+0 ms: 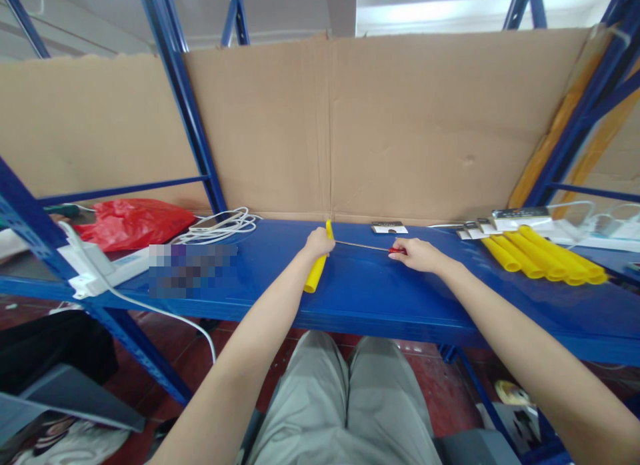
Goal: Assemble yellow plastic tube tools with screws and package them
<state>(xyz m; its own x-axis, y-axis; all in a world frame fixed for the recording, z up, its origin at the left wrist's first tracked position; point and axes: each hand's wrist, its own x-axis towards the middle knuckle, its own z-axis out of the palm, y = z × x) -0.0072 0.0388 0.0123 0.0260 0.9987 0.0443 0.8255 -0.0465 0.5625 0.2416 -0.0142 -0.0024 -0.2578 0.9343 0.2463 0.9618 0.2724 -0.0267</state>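
Note:
My left hand (318, 242) is wrapped around a yellow tube (314, 277), which stands out above and below the fist over the blue shelf. In my right hand (420, 255) is a red-handled screwdriver (365, 246), gripped by its handle. Its long thin metal shaft points left, and the tip ends at my left fist beside the tube. Whether the tip touches the tube or goes into it, I cannot tell. Behind the screwdriver lies a small black and white card pack (389, 228).
Several yellow tubes (545, 258) with header cards lie side by side at the right of the blue shelf (380, 298). On the left are a red plastic bag (133, 222), a coiled white cable (225, 226) and a white power strip (120, 268). Cardboard (400, 125) walls the back between blue posts.

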